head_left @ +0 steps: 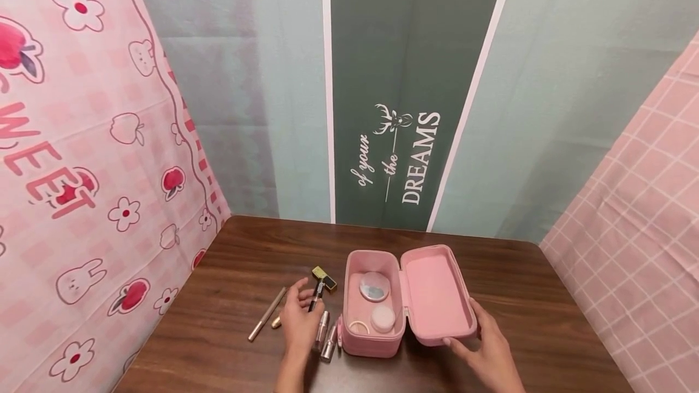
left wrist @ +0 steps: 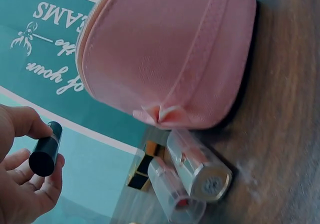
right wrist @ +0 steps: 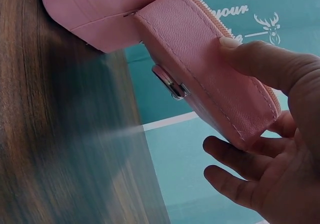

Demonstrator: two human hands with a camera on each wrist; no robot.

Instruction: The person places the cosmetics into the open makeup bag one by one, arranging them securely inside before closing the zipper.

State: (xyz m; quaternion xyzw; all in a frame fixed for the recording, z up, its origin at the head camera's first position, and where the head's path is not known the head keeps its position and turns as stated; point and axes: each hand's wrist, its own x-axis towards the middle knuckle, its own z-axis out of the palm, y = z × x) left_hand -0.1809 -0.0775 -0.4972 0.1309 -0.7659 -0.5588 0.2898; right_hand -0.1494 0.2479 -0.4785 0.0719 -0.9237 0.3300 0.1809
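My left hand [head_left: 300, 323] pinches a slim black cosmetic tube [left wrist: 46, 151] between thumb and fingers, held above the table left of the pink makeup case [head_left: 371, 344]. The case stands unzipped, its lid [head_left: 437, 293] swung out to the right. With thumb and fingers, my right hand [head_left: 488, 353] grips the lid's outer edge; the right wrist view shows a metal-fitted handle [right wrist: 170, 81] on top of it. Inside the case lie a round shiny compact [head_left: 374, 287], a small white-lidded jar [head_left: 383, 318] and a pale ring-shaped item [head_left: 358, 327], partly hidden by the front wall.
Beside the case's left wall lie two clear-and-silver lipstick tubes [left wrist: 200, 169] [head_left: 329, 344]. A black-and-gold box-shaped item [head_left: 324, 278] is behind the left hand. Farther left are a thin pencil [head_left: 266, 314] and a gold-coloured piece [head_left: 276, 322]. Curtains surround the wooden table [head_left: 524, 296].
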